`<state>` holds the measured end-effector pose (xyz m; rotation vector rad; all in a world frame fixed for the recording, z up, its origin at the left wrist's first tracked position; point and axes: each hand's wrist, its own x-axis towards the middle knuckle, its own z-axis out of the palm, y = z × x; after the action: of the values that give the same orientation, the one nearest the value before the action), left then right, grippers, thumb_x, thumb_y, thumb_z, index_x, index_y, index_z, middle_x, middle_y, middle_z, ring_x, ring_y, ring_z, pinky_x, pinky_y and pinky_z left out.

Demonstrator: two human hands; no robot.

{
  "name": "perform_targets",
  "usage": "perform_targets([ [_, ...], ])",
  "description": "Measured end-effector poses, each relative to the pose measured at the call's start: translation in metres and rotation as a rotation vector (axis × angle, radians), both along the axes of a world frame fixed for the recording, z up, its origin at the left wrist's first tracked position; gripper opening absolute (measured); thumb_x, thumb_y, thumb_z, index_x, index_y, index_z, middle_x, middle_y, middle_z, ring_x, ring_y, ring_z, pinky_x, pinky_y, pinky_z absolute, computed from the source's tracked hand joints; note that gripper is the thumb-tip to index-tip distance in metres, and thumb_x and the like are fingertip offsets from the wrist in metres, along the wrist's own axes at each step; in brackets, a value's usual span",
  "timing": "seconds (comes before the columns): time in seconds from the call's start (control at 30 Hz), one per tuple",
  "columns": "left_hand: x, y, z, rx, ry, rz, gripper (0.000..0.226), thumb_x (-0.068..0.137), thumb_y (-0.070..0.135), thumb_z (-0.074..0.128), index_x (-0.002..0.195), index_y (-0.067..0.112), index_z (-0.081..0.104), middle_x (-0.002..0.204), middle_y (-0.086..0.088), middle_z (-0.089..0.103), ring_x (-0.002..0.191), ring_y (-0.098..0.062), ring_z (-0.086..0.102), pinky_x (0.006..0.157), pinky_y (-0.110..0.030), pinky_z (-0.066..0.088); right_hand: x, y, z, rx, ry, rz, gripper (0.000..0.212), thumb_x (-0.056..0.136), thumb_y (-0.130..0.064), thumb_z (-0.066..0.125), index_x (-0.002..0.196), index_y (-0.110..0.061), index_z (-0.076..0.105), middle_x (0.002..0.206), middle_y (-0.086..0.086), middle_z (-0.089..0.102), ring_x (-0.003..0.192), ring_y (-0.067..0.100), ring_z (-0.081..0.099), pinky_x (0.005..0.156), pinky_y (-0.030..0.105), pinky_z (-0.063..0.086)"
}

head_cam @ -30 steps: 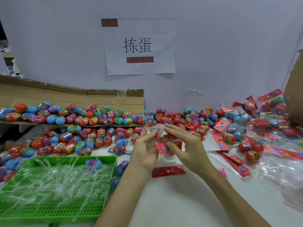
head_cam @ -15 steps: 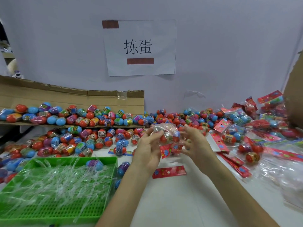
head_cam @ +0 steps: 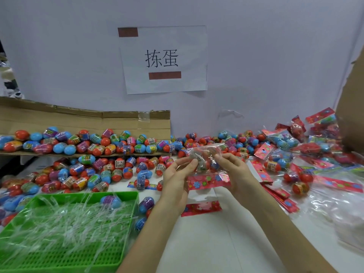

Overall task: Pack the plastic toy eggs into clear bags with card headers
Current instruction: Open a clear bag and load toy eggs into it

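White tabletop (head_cam: 206, 243) is swamped with eggs (head_cam: 110, 170). Left hand (head_cam: 175, 182) and right hand (head_cam: 236, 174) have fingers (head_cam: 187, 166) clamped on a filled bag (head_cam: 204, 154), with its header (head_cam: 208, 181) nearest me. Guessing sealing's next, so keep it pinched.

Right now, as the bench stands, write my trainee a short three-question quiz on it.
1. True or false: the left hand and right hand both grip one filled clear bag above the table.
2. The green tray mostly holds: A) clear plastic film B) card headers C) cardboard.
3. On which side of the person do the finished packs lie?
Key: 1 true; 2 A; 3 right.
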<state>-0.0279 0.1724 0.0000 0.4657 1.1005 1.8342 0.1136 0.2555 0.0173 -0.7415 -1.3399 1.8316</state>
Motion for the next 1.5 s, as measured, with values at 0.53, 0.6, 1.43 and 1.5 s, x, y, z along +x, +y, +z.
perform_targets([
  [0.53, -0.004, -0.003, 0.004, 0.023, -0.237, -0.054, 0.02, 0.067, 0.009, 0.08, 0.086, 0.007, 0.075, 0.097, -0.017, 0.079, 0.08, -0.027, 0.078, 0.059, -0.033, 0.064, 0.007, 0.005, 0.0, -0.196, 0.185, 0.114, 0.008, 0.082, -0.02, 0.074, 0.078, -0.014, 0.074, 0.092, 0.008, 0.074, 0.079, 0.018, 0.074, 0.06, 0.025, 0.058],
  [0.6, -0.004, -0.003, 0.004, 0.028, -0.258, -0.051, 0.023, 0.067, 0.01, 0.079, 0.09, 0.007, 0.075, 0.099, -0.017, 0.079, 0.081, -0.028, 0.079, 0.061, -0.033, 0.065, 0.007, 0.006, -0.002, -0.219, 0.215, 0.126, 0.009, 0.08, -0.02, 0.075, 0.072, -0.017, 0.074, 0.088, 0.005, 0.073, 0.075, 0.013, 0.072, 0.057, 0.021, 0.056],
  [1.43, -0.003, -0.003, 0.006, 0.046, -0.287, -0.103, 0.01, 0.068, 0.009, 0.076, 0.072, 0.013, 0.084, 0.095, -0.014, 0.08, 0.08, -0.024, 0.079, 0.056, -0.028, 0.062, 0.016, 0.015, -0.003, -0.367, 0.359, 0.278, 0.019, 0.093, -0.009, 0.06, 0.092, -0.007, 0.08, 0.1, 0.011, 0.07, 0.076, 0.013, 0.066, 0.059, 0.019, 0.055],
  [1.5, -0.003, -0.003, 0.006, 0.045, -0.297, -0.111, 0.01, 0.068, 0.009, 0.075, 0.072, 0.013, 0.084, 0.094, -0.013, 0.08, 0.079, -0.024, 0.079, 0.055, -0.029, 0.062, 0.015, 0.014, -0.002, -0.388, 0.358, 0.27, 0.013, 0.089, -0.005, 0.065, 0.094, -0.005, 0.077, 0.099, 0.011, 0.069, 0.074, 0.013, 0.064, 0.057, 0.019, 0.054],
])
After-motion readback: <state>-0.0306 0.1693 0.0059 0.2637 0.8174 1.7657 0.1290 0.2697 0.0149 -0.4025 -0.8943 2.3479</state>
